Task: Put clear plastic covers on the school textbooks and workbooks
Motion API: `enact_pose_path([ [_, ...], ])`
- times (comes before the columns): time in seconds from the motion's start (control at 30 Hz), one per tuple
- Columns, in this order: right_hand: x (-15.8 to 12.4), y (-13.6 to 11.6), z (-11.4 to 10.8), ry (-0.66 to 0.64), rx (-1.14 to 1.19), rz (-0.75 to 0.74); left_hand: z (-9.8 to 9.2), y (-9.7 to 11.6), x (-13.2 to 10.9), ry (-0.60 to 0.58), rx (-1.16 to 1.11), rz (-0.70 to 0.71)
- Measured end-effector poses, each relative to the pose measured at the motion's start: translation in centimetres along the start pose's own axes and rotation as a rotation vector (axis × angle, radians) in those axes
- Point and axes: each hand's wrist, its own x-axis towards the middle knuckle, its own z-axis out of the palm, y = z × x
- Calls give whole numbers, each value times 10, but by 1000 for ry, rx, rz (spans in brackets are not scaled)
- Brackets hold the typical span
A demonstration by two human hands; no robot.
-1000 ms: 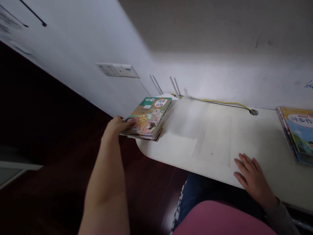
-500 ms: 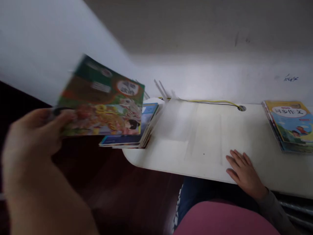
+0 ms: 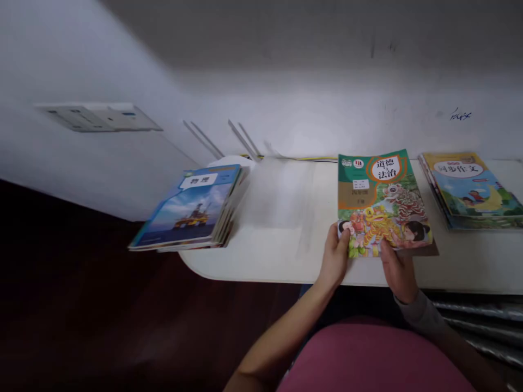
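Note:
A green textbook [image 3: 379, 204] with lion dancers and children on its cover is held just above the white table, facing me. My left hand [image 3: 337, 256] grips its lower left corner, thumb on the cover. With the thumb over the lower edge, my right hand [image 3: 399, 271] grips it near the lower right; the fingers of both hands are hidden underneath. To the right lies a stack of books [image 3: 474, 188] topped by a yellow and blue one. At the table's left end sits another stack, with a blue book [image 3: 192, 207] showing an oil rig on top.
The white table [image 3: 265, 261] has a rounded left front corner. Behind the left stack stands a white device with several antennas [image 3: 243, 139]. A yellow cable [image 3: 314, 158] runs along the wall. A socket plate [image 3: 106, 117] is on the left wall. Plastic-wrapped items [image 3: 482, 326] lie below the table at right.
My left hand has carried the green textbook from the far left to the right, in front of me. My right hand has left the tabletop and taken hold of the book too.

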Motion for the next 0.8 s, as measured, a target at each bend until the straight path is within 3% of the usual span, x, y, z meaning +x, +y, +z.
enact_pose_path([
  [0.1,0,16,2,89,-87,8,8,-17,7,-103,-48,11],
  [0.2,-2,30,2,88,-127,5,3,-16,12,-131,23,17],
  [0.37,-9,63,-10,8,-217,-60,-3,-7,17,-253,405,140],
  [0.5,-15,85,-16,-101,-280,-118,-6,-19,21,-211,700,373],
  [0.57,-17,87,-14,-114,-278,-124,-8,-28,25,-218,854,418],
  [0.67,-18,84,-10,-103,-281,-115,-22,-35,35,-226,1058,384],
  [0.8,-14,78,-8,-125,-265,-94,-55,-30,51,-194,1229,277],
])
